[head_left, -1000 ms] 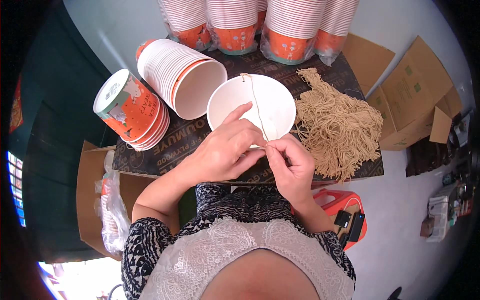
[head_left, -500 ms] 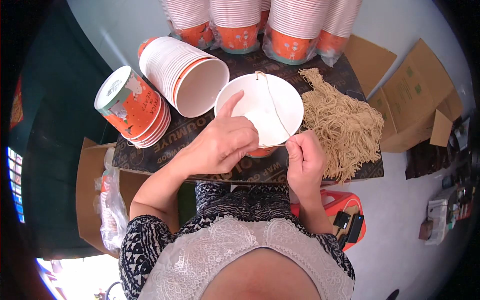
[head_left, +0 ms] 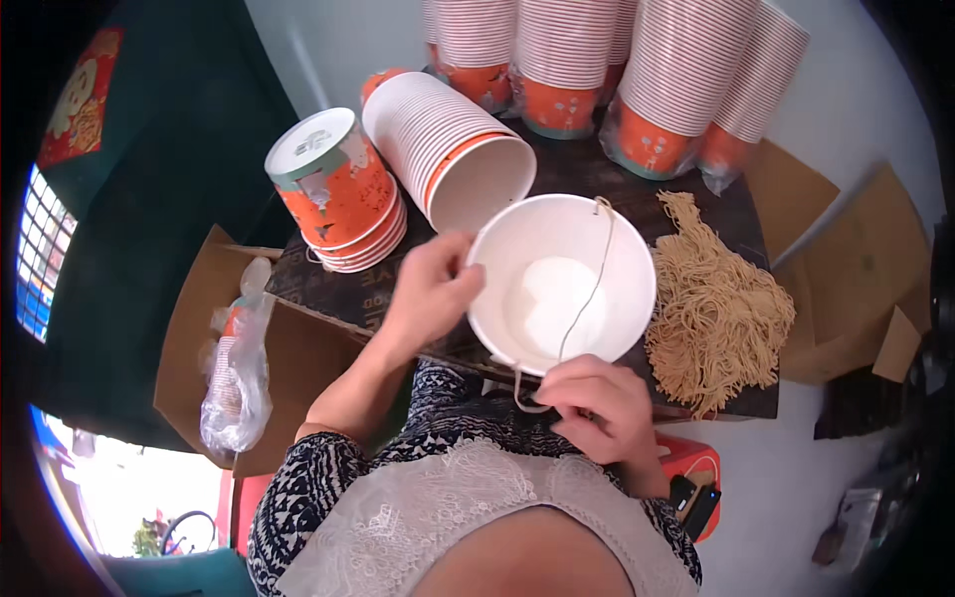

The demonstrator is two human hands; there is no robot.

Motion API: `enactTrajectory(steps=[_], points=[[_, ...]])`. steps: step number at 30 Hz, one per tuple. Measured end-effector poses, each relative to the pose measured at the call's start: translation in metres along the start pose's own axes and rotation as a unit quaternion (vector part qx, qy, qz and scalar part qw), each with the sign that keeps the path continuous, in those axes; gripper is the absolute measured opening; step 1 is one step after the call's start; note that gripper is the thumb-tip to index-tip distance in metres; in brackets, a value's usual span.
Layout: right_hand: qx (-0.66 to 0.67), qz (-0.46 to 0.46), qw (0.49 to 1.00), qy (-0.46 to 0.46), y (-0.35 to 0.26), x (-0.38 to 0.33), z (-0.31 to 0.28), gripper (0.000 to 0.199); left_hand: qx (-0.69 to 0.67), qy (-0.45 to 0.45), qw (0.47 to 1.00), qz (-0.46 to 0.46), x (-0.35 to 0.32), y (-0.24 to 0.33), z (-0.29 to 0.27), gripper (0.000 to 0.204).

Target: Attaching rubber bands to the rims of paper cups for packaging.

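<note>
A white-lined paper bucket (head_left: pixel 564 274) tilts toward me near the table's front edge. A thin tan string (head_left: pixel 589 310) is threaded through its far rim and crosses the opening. At the near rim a loose loop of it hangs outside. My left hand (head_left: pixel 430 296) is curled against the bucket's left rim, part of its fingers hidden. By the near rim my right hand (head_left: pixel 600 406) has its fingers bent together over the string, slightly blurred. A heap of tan strings (head_left: pixel 718 303) lies to the right of the bucket.
Behind my left hand stand upturned orange buckets (head_left: pixel 338 199) and a lying stack of white-rimmed buckets (head_left: pixel 448 139). Tall wrapped bucket stacks (head_left: pixel 562 70) line the back. Open cardboard boxes flank the dark table (head_left: pixel 358 298), one at left (head_left: pixel 204 328), one at right (head_left: pixel 846 289).
The view has shifted. My left hand has gone from above the near rim to the bucket's left side. The string, stretched between my hands before, now hangs in a loop at the near rim.
</note>
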State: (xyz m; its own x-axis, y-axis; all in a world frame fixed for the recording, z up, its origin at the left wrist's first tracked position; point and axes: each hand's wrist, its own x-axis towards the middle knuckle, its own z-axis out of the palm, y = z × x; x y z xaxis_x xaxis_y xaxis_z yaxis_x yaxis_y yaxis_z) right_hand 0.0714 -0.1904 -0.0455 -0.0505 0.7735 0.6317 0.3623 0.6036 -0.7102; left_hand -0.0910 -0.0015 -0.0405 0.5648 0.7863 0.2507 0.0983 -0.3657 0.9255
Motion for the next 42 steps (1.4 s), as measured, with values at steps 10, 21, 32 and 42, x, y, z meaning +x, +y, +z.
enactTrajectory(steps=[10, 21, 32, 42], points=[[0.138, 0.013, 0.975, 0.171, 0.037, -0.016, -0.004, 0.014, 0.388, 0.381, 0.827, 0.140, -0.077, 0.104, -0.180, 0.019], [0.191, 0.038, 0.954, 0.228, 0.059, -0.027, 0.004, 0.021, 0.834, 0.147, 0.446, 0.289, 0.114, 0.051, -0.094, 0.027], [0.202, 0.073, 0.941, 0.262, 0.073, -0.030, 0.001, 0.021, 0.618, 0.011, 0.726, 0.300, 0.089, -0.035, -0.067, 0.015], [0.208, 0.108, 0.931, 0.278, 0.076, -0.029, 0.001, 0.019, 0.461, 0.128, 0.797, 0.369, 0.090, -0.028, -0.021, 0.026]])
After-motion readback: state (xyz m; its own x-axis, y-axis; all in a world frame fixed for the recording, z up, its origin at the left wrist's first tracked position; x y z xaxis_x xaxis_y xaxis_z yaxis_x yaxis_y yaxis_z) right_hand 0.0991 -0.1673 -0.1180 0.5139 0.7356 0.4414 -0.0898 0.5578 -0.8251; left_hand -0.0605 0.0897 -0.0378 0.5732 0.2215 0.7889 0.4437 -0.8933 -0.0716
